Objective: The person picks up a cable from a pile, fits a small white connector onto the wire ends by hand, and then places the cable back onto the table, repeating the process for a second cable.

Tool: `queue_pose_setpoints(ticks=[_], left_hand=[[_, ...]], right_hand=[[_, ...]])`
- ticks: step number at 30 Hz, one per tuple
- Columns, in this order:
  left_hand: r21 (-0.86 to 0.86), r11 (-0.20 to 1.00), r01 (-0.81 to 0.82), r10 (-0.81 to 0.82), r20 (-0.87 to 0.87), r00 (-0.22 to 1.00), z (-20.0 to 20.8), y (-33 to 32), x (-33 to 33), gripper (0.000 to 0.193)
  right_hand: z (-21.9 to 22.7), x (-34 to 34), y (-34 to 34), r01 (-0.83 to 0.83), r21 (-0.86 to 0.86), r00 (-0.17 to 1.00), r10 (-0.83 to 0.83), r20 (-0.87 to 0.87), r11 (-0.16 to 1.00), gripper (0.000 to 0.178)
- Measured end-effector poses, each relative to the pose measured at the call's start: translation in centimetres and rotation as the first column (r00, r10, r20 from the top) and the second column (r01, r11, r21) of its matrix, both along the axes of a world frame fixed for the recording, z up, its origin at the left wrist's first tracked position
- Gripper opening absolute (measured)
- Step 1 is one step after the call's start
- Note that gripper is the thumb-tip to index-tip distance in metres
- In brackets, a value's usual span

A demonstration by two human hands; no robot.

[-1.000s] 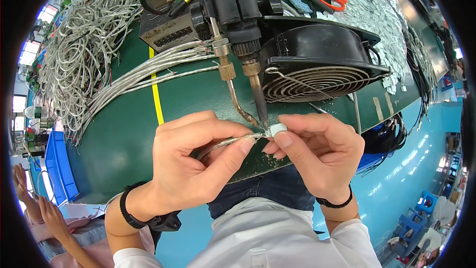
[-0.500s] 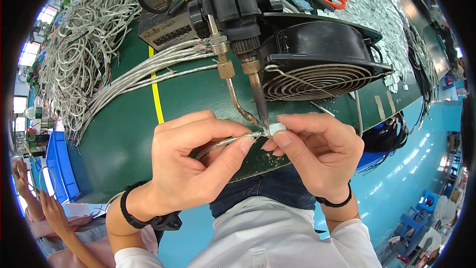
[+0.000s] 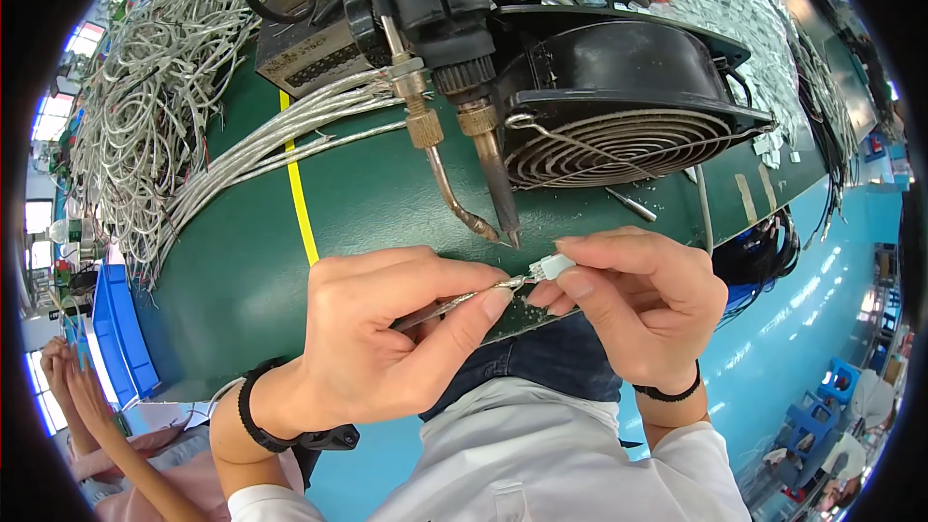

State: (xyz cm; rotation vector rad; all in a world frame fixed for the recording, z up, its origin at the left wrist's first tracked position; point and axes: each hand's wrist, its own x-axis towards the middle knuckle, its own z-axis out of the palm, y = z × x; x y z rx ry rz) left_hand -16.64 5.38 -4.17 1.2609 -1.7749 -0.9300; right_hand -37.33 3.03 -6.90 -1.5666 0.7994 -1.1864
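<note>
Along the near edge of the green worktop [image 3: 242, 261], the left hand [image 3: 391, 333] clamps a silver braided cable [image 3: 465, 301]; the right hand [image 3: 652, 309] clamps a small white block connector [image 3: 555, 267]; the two align end to end, presumably exposing their joint below the black, metal-tipped soldering iron [image 3: 466, 74].

Near centre, smooth pale plastic on the connector [image 3: 555, 267], silvery metallic sheen on the cable [image 3: 466, 303]. Just beyond — tarnished metal on the soldering tip [image 3: 506, 217], faint gloss on the green tabletop [image 3: 367, 198].
</note>
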Motion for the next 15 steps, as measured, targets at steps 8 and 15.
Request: queue_pose_setpoints(ticks=[8,15], left_hand=[[-0.058,0.998,0.023,-0.023,0.000,1.000,-0.52,0.06,-0.22,0.007],[-0.076,0.994,0.078,-0.073,0.067,0.995,-0.17,0.18,-0.17,0.007]], right_hand=[[-0.16,-0.40,0.00,-0.023,0.013,1.000,0.023,0.019,1.000,0.018],[-0.32,-0.79,0.21,0.004,-0.043,1.000,-0.005,-0.027,0.999,0.020]])
